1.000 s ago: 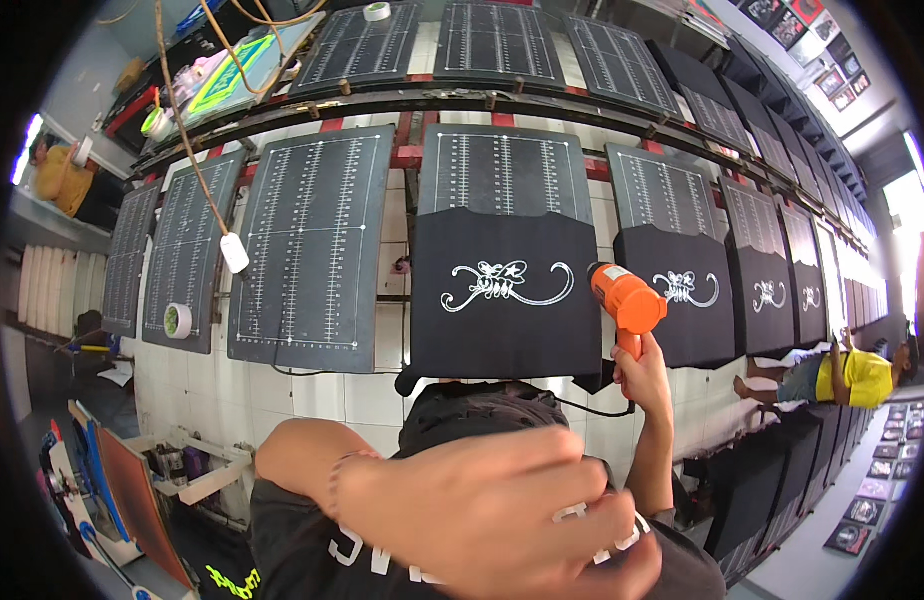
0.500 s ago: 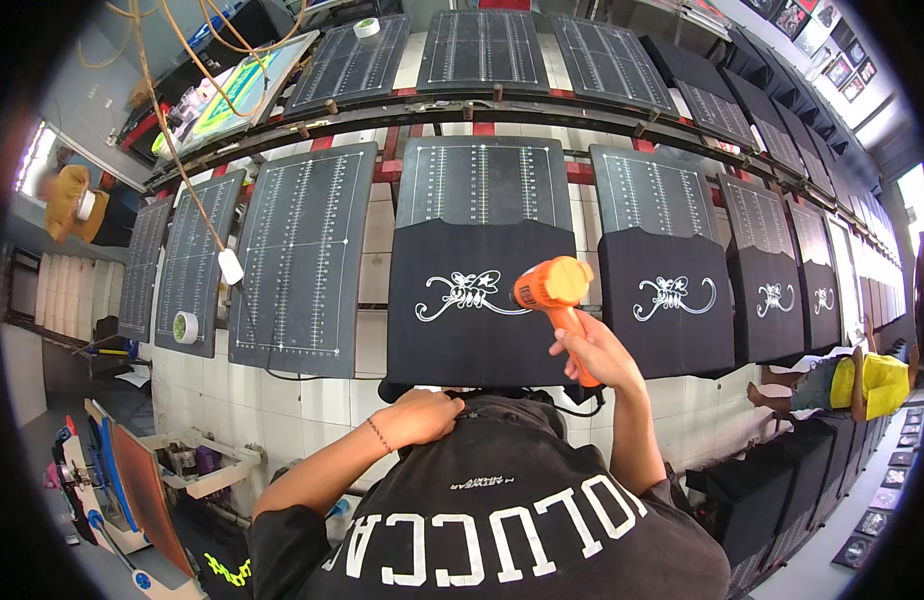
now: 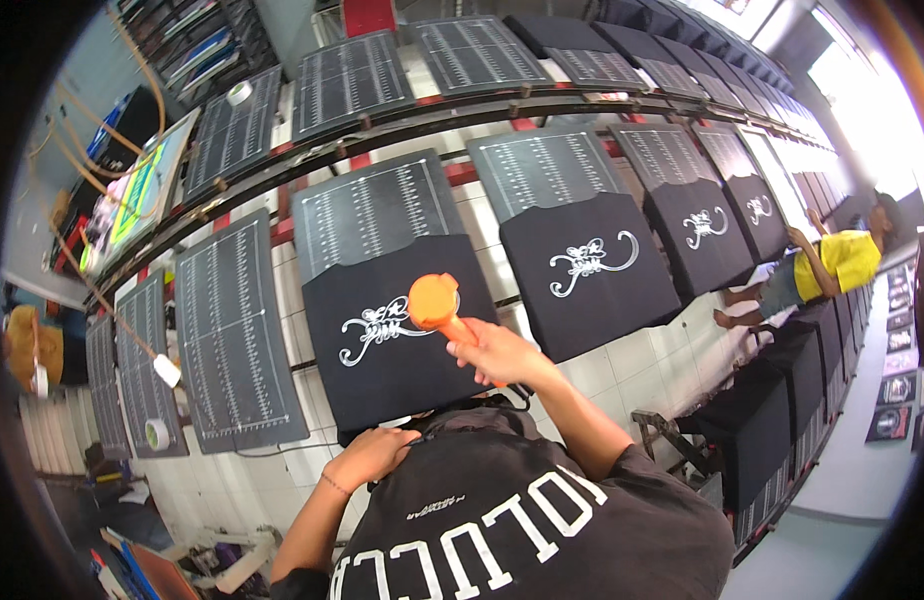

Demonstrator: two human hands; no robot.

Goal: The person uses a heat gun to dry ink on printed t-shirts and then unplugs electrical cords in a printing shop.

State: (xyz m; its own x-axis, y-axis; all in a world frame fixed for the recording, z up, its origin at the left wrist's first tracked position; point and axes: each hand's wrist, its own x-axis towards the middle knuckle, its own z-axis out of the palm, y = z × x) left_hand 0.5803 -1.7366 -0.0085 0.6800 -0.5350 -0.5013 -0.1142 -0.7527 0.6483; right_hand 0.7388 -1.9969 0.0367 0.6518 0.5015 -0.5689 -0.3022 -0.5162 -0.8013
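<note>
A black shirt [image 3: 387, 375] with a white swirl print [image 3: 374, 328] lies flat on a gridded board in front of me. My right hand [image 3: 499, 352] grips an orange heat gun [image 3: 434, 300], whose round head hangs just over the right end of the print. My left hand [image 3: 372, 455] is lower down, with its fingers curled on the dark cloth at the shirt's near hem. A black garment with white lettering [image 3: 522, 520] fills the bottom of the view and hides the hem below my hands.
To the right, more black printed shirts [image 3: 582, 265] lie on a long row of boards. Bare gridded boards [image 3: 232, 340] stand to the left, with a tape roll [image 3: 157, 433] beside them. A person in a yellow top [image 3: 832, 265] sits at the far right.
My right hand has carried the heat gun leftward, from between two shirts to over the print. My left hand has dropped from close to the camera to the shirt's near hem.
</note>
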